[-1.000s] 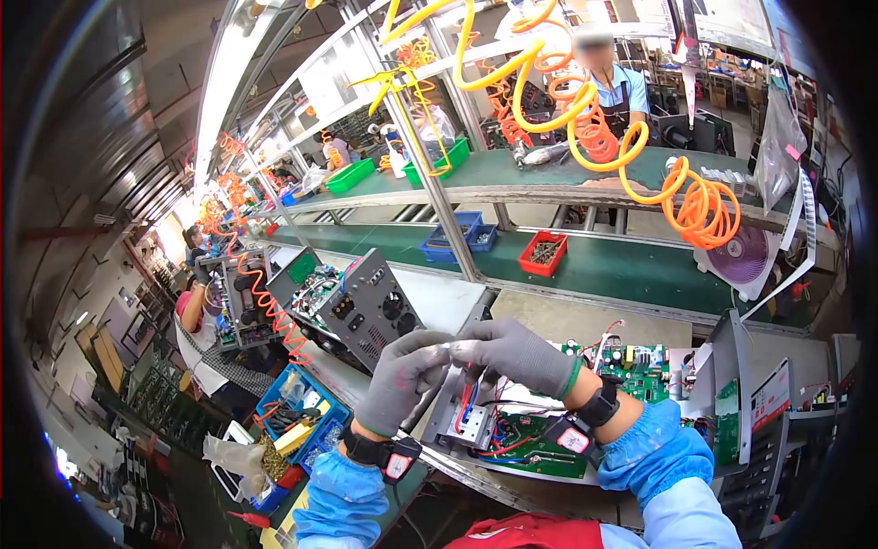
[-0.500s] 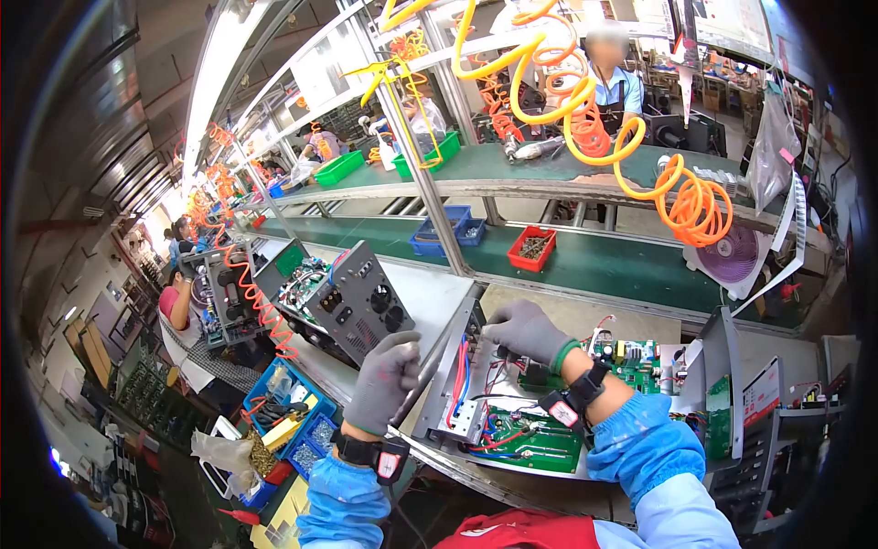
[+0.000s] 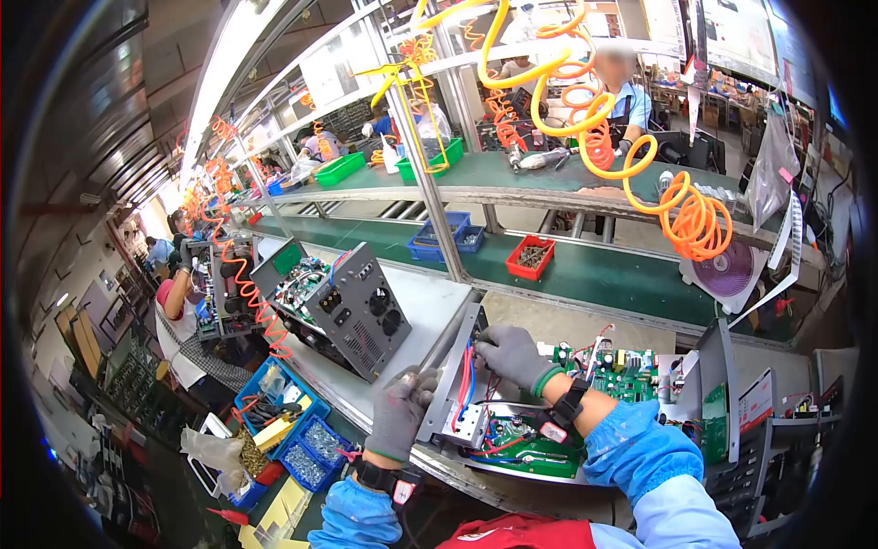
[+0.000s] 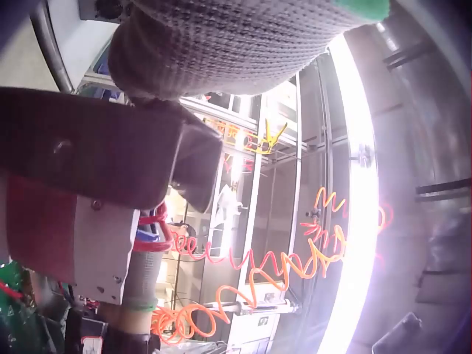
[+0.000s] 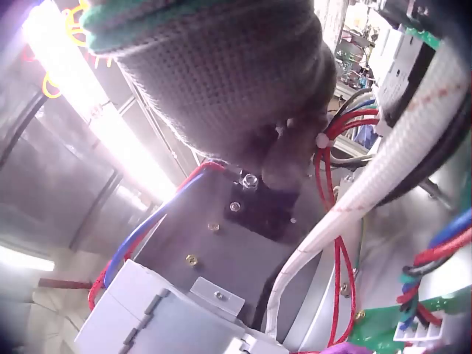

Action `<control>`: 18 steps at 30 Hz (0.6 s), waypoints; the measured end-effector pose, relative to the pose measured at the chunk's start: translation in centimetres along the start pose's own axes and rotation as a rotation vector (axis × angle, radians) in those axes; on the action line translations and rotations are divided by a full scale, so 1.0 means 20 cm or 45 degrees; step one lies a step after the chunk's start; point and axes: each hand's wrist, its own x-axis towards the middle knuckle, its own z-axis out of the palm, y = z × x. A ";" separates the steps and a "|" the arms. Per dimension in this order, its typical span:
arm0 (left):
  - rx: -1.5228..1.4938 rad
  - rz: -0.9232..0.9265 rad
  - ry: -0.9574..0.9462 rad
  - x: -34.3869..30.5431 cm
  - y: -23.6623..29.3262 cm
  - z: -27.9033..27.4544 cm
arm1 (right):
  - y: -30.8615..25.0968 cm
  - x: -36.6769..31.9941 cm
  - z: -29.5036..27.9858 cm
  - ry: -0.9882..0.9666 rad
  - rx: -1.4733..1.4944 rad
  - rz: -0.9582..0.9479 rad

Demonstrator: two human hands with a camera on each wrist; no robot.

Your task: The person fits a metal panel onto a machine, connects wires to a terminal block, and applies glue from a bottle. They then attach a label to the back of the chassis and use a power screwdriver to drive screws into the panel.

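Here the left hand was curled over the near edge of the upright grey side panel, thumb and fingers clamped on the metal. The right hand reached in just behind that panel. Its bent fingertips were bunched at a black block bolted to the panel's inner face, touching a tied bundle of red wires. Whether they pinched anything could not be told. A white sleeved cable ran beside the wires. A green circuit board lay to the panel's right, and a grey cabinet unit stood to its left.
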 end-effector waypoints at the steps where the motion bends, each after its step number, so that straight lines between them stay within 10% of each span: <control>1: 0.029 -0.001 0.021 -0.02 -0.01 0.03 | 0.01 0.00 0.01 0.028 -0.028 -0.027; 18: 0.203 0.149 0.065 -0.03 -0.05 0.03 | 0.03 0.04 -0.02 -0.138 0.132 0.174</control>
